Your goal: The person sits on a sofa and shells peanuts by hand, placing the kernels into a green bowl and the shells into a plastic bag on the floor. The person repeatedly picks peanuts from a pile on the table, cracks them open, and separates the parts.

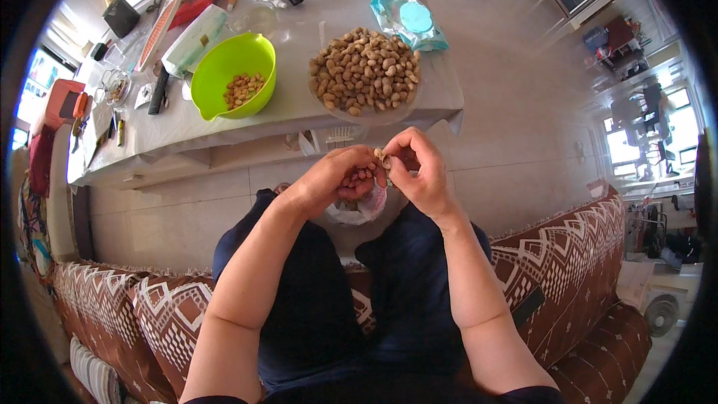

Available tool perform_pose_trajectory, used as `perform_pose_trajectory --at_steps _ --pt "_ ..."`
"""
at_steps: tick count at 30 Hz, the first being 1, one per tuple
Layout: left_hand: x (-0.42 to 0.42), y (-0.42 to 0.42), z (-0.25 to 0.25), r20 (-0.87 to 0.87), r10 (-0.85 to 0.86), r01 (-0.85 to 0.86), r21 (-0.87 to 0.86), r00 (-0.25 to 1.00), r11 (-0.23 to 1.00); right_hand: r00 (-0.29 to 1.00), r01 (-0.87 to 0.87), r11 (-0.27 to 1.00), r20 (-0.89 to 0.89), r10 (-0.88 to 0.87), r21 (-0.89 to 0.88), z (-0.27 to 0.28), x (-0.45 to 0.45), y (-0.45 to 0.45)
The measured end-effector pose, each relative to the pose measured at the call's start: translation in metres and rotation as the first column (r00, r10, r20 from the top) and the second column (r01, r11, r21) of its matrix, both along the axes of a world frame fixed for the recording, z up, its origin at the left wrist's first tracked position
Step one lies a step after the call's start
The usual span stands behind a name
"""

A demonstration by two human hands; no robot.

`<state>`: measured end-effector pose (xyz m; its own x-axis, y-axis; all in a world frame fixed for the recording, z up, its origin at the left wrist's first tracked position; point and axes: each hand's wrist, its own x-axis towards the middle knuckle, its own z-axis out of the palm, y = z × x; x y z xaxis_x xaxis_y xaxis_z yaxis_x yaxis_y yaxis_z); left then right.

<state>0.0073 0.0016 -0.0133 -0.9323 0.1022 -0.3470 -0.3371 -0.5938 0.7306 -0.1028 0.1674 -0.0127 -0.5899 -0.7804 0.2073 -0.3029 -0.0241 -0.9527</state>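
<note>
Several shelled peanuts (356,180) lie cupped in my left hand (342,174), whose thumb and finger also touch a peanut shell (380,155). My right hand (415,171) pinches that shell from the other side. Under the hands, between the knees, is a bin with a whitish bag liner (359,214), partly hidden. Beyond them, a heap of unshelled peanuts (367,70) fills a clear round dish (387,116) near the table's edge. To its left, a lime-green plastic bowl (207,81) holds shelled peanuts (244,90).
A blue wet-wipes pack (415,19) lies behind the peanut heap. Left of the green bowl are a tissue pack (193,39), a black remote-like object (159,91) and small items. The table's front edge (280,133) runs beyond my hands; a patterned sofa (561,247) is around me.
</note>
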Motion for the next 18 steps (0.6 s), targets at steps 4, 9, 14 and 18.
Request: perform_pose_trajectory --at_steps 4,9,14,18 --pt "0.001 0.001 0.003 0.000 -0.013 0.012 -0.151 1.000 0.988 0.917 -0.059 0.998 0.395 0.050 0.010 0.009 0.001 0.004" --pt "0.002 0.003 -0.004 0.032 0.014 -0.011 -0.074 0.999 0.997 0.705 -0.131 0.988 0.694 0.150 -0.080 0.019 0.003 0.002" --pt "0.001 0.002 -0.004 0.079 0.076 -0.081 0.069 0.994 0.994 0.473 -0.095 0.959 0.836 0.278 -0.265 0.006 -0.004 0.002" --pt "0.002 -0.001 -0.005 0.053 0.105 -0.108 0.057 0.993 0.993 0.430 -0.083 0.970 0.870 0.240 -0.227 0.009 -0.006 0.001"
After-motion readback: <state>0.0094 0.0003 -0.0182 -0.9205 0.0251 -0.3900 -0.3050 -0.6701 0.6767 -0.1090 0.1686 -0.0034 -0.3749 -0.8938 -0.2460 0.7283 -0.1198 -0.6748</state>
